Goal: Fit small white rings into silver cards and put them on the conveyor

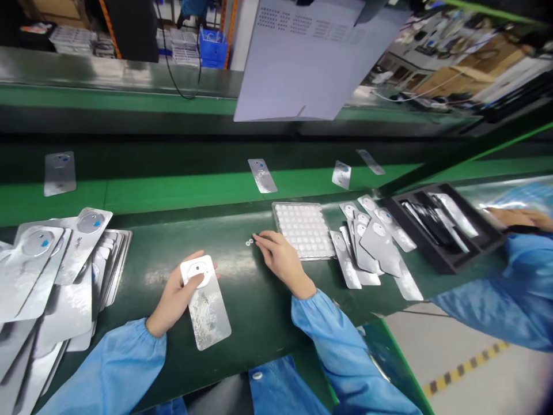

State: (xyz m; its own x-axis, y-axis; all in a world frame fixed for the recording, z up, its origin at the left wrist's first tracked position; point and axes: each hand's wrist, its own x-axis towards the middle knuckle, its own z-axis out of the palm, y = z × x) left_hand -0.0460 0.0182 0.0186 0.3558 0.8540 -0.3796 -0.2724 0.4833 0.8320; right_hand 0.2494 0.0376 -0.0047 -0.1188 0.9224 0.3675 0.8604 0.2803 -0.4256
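My left hand (179, 291) grips a silvery phone back cover (209, 314) near its top, thumb lying across the round camera area. To the right, my right hand (279, 256) reaches over the dark green bench with its fingertips pinched together. Whatever is between those fingertips is too small to make out. Just left of them, a couple of tiny white rings (249, 242) lie on the bench. A clear tray (305, 230) with rows of small white pieces sits directly beyond and right of my right hand.
Stacked covers (47, 276) fill the left side; a loose pile of covers (374, 248) lies right of the tray. Further right stands a black divided box (447, 225) beside a co-worker's sleeve (505, 288). Several covers rest on the green belt (173, 187). A white sheet (302, 69) hangs above.
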